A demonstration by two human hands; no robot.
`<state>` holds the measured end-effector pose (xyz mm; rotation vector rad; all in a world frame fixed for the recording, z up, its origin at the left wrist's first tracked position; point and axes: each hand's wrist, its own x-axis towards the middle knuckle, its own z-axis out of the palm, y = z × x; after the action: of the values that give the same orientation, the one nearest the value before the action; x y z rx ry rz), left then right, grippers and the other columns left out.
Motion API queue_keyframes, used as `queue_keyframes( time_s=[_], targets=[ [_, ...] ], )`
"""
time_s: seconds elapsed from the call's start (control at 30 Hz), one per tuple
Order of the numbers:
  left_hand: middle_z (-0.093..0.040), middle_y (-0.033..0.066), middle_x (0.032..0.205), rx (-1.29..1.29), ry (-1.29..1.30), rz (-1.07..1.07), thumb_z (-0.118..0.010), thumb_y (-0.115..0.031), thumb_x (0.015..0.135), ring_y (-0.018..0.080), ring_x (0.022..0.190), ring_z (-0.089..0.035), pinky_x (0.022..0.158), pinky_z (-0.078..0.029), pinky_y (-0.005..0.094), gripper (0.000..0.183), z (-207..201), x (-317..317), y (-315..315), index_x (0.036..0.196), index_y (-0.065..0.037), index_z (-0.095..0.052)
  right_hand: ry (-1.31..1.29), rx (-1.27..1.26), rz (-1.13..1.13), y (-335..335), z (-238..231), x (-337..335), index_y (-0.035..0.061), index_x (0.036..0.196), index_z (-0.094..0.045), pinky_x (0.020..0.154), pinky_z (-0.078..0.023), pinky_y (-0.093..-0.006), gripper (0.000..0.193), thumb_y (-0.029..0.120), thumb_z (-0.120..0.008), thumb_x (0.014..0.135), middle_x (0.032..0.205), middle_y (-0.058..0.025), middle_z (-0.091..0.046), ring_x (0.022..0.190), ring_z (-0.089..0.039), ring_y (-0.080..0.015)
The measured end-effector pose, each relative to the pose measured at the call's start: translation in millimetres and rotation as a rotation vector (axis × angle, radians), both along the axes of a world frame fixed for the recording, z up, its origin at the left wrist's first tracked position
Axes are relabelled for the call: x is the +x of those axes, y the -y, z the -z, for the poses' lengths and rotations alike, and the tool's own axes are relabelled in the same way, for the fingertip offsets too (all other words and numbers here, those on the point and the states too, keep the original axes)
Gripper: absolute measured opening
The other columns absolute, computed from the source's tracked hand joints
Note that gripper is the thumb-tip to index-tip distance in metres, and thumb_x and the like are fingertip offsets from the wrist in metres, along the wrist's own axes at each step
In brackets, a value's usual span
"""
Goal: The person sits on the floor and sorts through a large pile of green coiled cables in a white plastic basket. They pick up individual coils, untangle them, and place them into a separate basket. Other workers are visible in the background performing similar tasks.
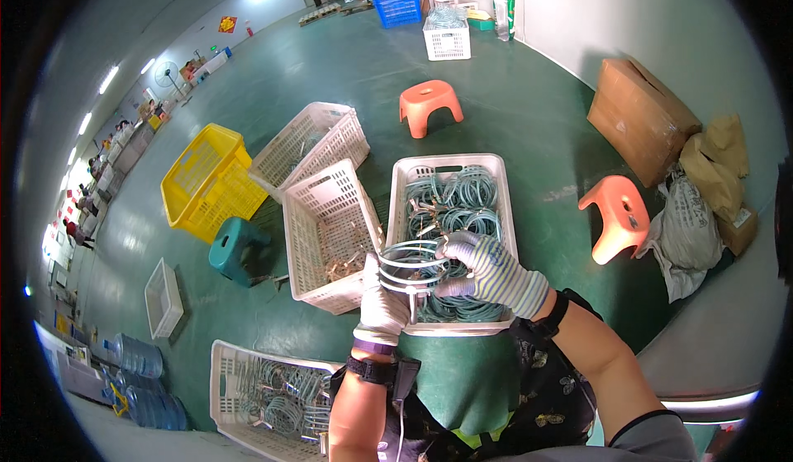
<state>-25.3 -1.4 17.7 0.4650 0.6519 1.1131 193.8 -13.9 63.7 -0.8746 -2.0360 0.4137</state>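
My left hand point(382, 309), in a pale striped work glove, is closed around the side of a coiled pale blue-grey tube point(410, 281). My right hand point(487, 268), gloved the same way, has its thumb and fingers closed on the coil's right side. The loops hang in front of me, over the near left part of a white crate point(509, 214). Similar coils point(475, 188) with metal-looking end pieces are heaped in that crate. Left of it, a second white crate point(316, 214) has small copper-coloured pieces point(340, 270) at its bottom.
At lower left, another white crate point(217, 379) holds more coils. Beyond the nearer crates are a yellow crate point(198, 185), a teal stool point(231, 251) and an orange stool point(429, 103). On the right stand another orange stool point(615, 214), a cardboard box point(636, 119) and sacks point(686, 222).
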Motion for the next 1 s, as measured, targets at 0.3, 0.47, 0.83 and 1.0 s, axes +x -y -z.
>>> queue_keyframes(
  time_s=[0.3,0.47,0.83,1.0],
  targets=[
    [-0.070,0.0132,0.108,0.027,-0.035,-0.080,-0.046,-0.073,0.091,0.0259,0.086,-0.070,0.063,-0.059,0.0376,0.079,-3.6,-11.0,-5.0,0.126,-0.004,-0.057,-0.177,-0.037,0.031,-1.9,-4.6,-12.0,-0.0004,0.114,-0.065,0.083,-0.054,-0.0379,0.048,0.026,-0.082,0.078,0.101,-0.0136,-0.066,0.089,-0.067,-0.0275],
    [-0.068,0.0148,0.112,0.018,0.119,-0.189,-0.047,-0.069,0.093,0.0276,0.087,-0.070,0.063,-0.059,0.0388,0.074,-24.0,-21.5,-4.0,0.131,-0.006,-0.053,-0.252,-0.590,0.307,-44.8,52.1,20.5,0.0036,0.108,-0.069,0.075,-0.055,-0.0359,0.027,0.024,-0.069,0.089,0.090,-0.0113,-0.071,0.082,-0.068,-0.0212],
    [-0.063,0.0118,0.121,0.172,0.221,-0.163,-0.046,-0.071,0.092,0.0259,0.097,-0.065,0.076,-0.057,0.0423,0.078,-37.7,-60.7,4.5,0.138,-0.007,-0.047,1.080,-0.337,-0.010,-47.6,152.0,25.7,0.0104,0.089,-0.073,0.077,-0.054,-0.0480,0.018,0.021,-0.061,0.082,0.090,-0.0153,-0.071,0.083,-0.069,-0.0361],
    [-0.067,0.0114,0.118,0.122,0.286,-0.169,-0.053,-0.068,0.091,0.0252,0.101,-0.066,0.079,-0.058,0.0414,0.073,-36.1,-76.4,4.2,0.131,-0.007,-0.054,0.631,-0.326,0.079,-40.8,112.9,9.8,0.0073,0.095,-0.071,0.077,-0.053,-0.0421,0.014,0.016,-0.063,0.088,0.087,-0.0146,-0.070,0.081,-0.067,-0.0326]
  ],
)
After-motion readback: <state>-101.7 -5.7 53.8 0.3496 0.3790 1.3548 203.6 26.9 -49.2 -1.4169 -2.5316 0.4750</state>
